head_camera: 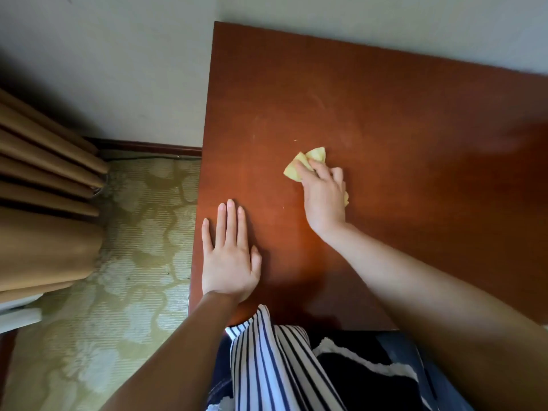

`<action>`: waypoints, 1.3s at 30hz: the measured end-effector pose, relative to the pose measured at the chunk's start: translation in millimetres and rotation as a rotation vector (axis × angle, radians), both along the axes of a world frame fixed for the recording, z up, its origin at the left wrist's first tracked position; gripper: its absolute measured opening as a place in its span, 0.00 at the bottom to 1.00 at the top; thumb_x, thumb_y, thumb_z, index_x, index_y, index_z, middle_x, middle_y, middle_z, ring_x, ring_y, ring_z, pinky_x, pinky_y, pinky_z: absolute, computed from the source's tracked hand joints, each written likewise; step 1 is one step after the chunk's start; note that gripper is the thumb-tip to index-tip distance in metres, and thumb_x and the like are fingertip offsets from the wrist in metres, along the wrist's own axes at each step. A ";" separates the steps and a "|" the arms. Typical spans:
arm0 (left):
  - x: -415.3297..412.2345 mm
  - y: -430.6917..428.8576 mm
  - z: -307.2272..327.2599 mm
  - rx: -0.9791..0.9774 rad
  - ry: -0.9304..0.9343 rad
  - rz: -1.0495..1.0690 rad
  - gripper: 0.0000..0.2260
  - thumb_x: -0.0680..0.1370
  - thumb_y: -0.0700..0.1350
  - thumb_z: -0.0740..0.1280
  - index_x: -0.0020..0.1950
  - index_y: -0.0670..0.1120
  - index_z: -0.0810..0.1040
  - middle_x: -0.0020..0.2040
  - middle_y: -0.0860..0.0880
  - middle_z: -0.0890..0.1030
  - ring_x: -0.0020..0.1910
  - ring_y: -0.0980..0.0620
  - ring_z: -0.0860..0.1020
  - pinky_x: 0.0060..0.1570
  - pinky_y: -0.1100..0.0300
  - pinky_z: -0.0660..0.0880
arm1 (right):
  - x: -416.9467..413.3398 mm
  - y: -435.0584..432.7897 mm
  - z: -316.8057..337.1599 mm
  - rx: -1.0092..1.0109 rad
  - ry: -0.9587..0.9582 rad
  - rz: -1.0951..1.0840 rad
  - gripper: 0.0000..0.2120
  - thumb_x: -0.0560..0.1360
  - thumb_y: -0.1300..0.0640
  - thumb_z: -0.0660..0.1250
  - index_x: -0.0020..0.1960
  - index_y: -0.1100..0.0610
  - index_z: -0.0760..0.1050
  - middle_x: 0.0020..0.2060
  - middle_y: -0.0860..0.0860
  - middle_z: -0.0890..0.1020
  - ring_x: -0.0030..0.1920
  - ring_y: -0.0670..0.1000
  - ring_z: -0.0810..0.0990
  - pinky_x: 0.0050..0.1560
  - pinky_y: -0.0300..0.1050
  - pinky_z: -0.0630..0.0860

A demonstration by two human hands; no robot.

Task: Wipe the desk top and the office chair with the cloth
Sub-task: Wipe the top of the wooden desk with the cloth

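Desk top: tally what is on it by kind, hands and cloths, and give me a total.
Hands: 2 (left hand, right hand)
Cloths: 1 (cloth, yellow)
Total: 3

The cloth [308, 162] lies mostly hidden under the right hand [324, 200] — only corners show. The desk top [385, 114] runs off rightward.

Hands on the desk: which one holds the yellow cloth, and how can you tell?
The right hand: its fingers curl over the yellow cloth on the desk top. The left hand lies flat, fingers straight, holding nothing.
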State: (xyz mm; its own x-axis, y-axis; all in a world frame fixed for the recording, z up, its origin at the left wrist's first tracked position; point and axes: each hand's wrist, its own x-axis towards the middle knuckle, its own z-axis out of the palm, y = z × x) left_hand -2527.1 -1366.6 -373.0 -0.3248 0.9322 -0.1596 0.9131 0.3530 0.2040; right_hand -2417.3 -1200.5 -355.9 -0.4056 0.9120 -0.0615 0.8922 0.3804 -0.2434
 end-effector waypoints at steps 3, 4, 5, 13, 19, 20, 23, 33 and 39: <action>0.0 0.0 1.3 -0.009 0.005 -0.007 0.32 0.75 0.51 0.49 0.76 0.36 0.55 0.77 0.38 0.54 0.77 0.42 0.51 0.73 0.41 0.49 | -10.8 -36.8 1.7 0.004 0.054 0.190 0.20 0.78 0.62 0.60 0.67 0.47 0.73 0.66 0.47 0.74 0.56 0.60 0.71 0.53 0.54 0.69; 0.2 0.1 1.9 -0.014 0.008 -0.010 0.32 0.75 0.51 0.49 0.76 0.36 0.55 0.77 0.38 0.54 0.77 0.42 0.51 0.73 0.41 0.50 | -10.2 -47.6 2.4 0.007 0.077 0.244 0.20 0.76 0.62 0.63 0.65 0.48 0.75 0.64 0.48 0.76 0.55 0.60 0.73 0.52 0.54 0.71; 0.3 0.1 2.4 -0.016 0.009 -0.011 0.32 0.75 0.51 0.48 0.76 0.36 0.55 0.77 0.38 0.54 0.77 0.42 0.51 0.73 0.41 0.50 | -7.6 -57.3 2.6 0.016 0.095 0.297 0.20 0.75 0.62 0.65 0.64 0.48 0.76 0.62 0.48 0.77 0.54 0.60 0.74 0.51 0.54 0.73; -0.7 -1.1 1.0 -0.019 0.011 -0.017 0.32 0.74 0.51 0.49 0.76 0.36 0.56 0.76 0.38 0.55 0.76 0.41 0.53 0.73 0.40 0.52 | 60.3 -81.3 4.0 0.048 0.013 0.625 0.20 0.75 0.60 0.61 0.65 0.47 0.75 0.63 0.47 0.77 0.57 0.57 0.77 0.47 0.52 0.78; -1.5 -1.4 -1.9 -0.005 0.003 -0.006 0.32 0.75 0.51 0.49 0.76 0.36 0.55 0.77 0.38 0.55 0.77 0.42 0.52 0.73 0.41 0.50 | 105.8 -41.3 19.3 0.050 -0.066 0.639 0.25 0.69 0.66 0.72 0.62 0.49 0.78 0.62 0.48 0.79 0.51 0.58 0.80 0.45 0.51 0.80; -1.1 -0.9 -1.8 0.000 -0.003 -0.004 0.31 0.76 0.51 0.49 0.76 0.36 0.55 0.77 0.38 0.55 0.77 0.42 0.52 0.73 0.41 0.49 | 109.7 -30.5 21.9 0.033 -0.079 0.597 0.26 0.68 0.67 0.73 0.63 0.49 0.78 0.62 0.49 0.79 0.51 0.59 0.79 0.45 0.53 0.80; -0.6 -0.5 -1.2 0.002 -0.012 0.001 0.31 0.77 0.53 0.48 0.76 0.37 0.52 0.77 0.39 0.54 0.77 0.43 0.51 0.73 0.42 0.48 | 114.6 7.3 27.2 0.005 -0.104 0.463 0.24 0.70 0.68 0.72 0.62 0.51 0.78 0.62 0.50 0.79 0.49 0.61 0.78 0.44 0.56 0.80; -1.5 0.8 -0.1 -0.019 -0.010 -0.003 0.31 0.79 0.54 0.48 0.76 0.37 0.54 0.77 0.39 0.54 0.77 0.43 0.49 0.73 0.43 0.48 | 48.8 117.5 15.9 0.014 -0.037 0.051 0.18 0.80 0.62 0.60 0.68 0.51 0.73 0.67 0.53 0.74 0.56 0.61 0.70 0.55 0.50 0.71; -2.5 0.0 -1.1 -0.013 -0.016 0.010 0.31 0.79 0.54 0.49 0.77 0.38 0.52 0.77 0.41 0.53 0.77 0.46 0.48 0.73 0.44 0.48 | -17.0 105.4 2.6 -0.025 0.113 -0.242 0.19 0.80 0.62 0.58 0.66 0.47 0.73 0.65 0.48 0.75 0.57 0.58 0.69 0.57 0.48 0.70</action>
State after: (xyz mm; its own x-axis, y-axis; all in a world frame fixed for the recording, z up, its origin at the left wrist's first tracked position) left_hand -2529.6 -1366.6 -374.2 -0.3315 0.9267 -0.1770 0.9062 0.3649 0.2137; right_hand -2434.3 -1095.0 -353.3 -0.1814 0.9820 -0.0520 0.9230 0.1517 -0.3535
